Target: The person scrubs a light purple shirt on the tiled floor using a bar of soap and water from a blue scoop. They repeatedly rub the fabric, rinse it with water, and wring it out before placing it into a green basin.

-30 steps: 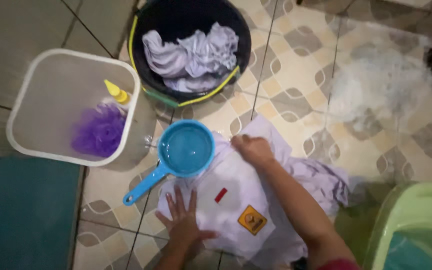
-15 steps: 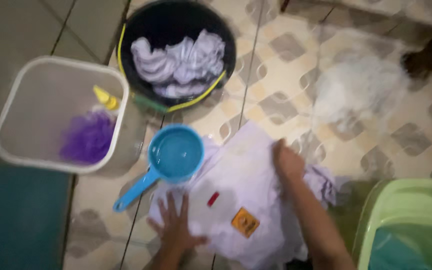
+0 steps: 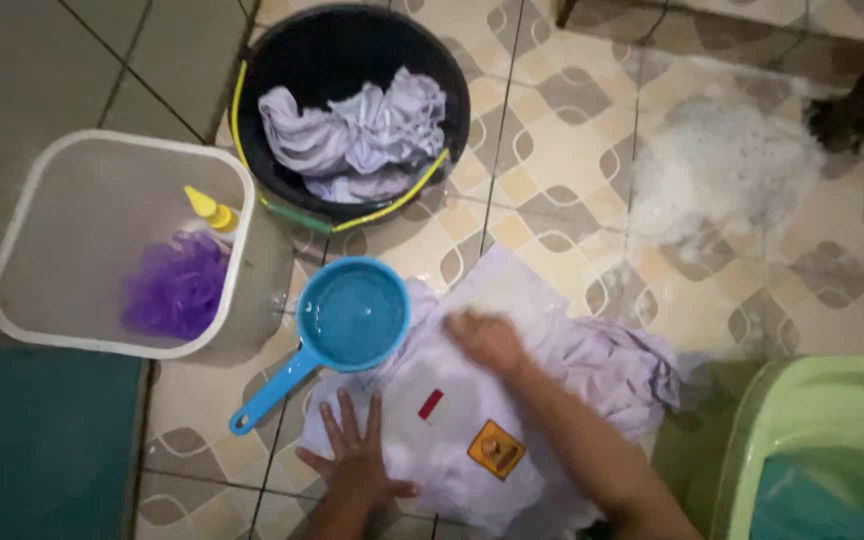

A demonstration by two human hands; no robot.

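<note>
A wet white shirt (image 3: 512,300) with a small red tag and a yellow badge lies spread on the patterned floor tiles. My left hand (image 3: 357,455) presses flat on its lower left part, fingers apart. My right hand (image 3: 485,340) rests closed on the middle of the shirt, blurred by motion; whether it holds anything I cannot tell. A blue water dipper (image 3: 347,318) with a long handle sits on the shirt's left edge, just above my left hand.
A black bucket (image 3: 292,55) holding wrung white clothes stands at the top. A clear square bin (image 3: 62,215) with a purple sponge and a yellow-capped bottle is at left. Soap foam (image 3: 727,170) spreads at upper right. A green tub (image 3: 812,400) sits at lower right.
My right hand has moved back and forth across the shirt, out to the right and then back to the left toward the middle. My left hand stays pressed in place.
</note>
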